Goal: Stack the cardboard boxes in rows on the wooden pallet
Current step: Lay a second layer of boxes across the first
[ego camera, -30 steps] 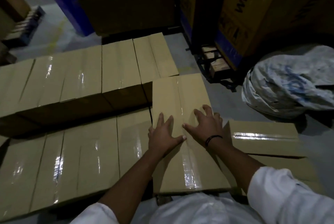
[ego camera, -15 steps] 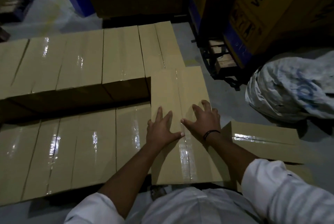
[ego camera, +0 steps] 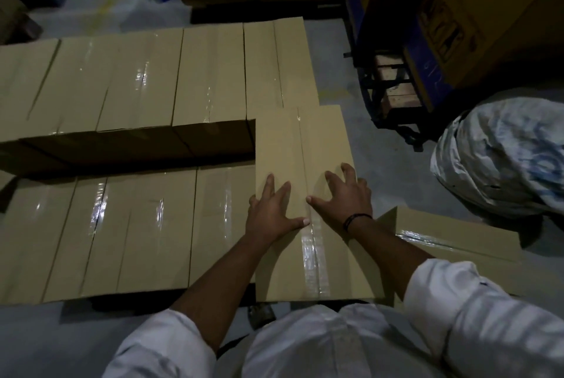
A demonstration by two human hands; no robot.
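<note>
Pressing down on the taped cardboard box, the left hand and right hand lie flat side by side, each grip spread wide and clamped on nothing. That box sits at the right end of the near row, its far end against the back row. Another box lies on the floor just to the right, near a white sack.
</note>
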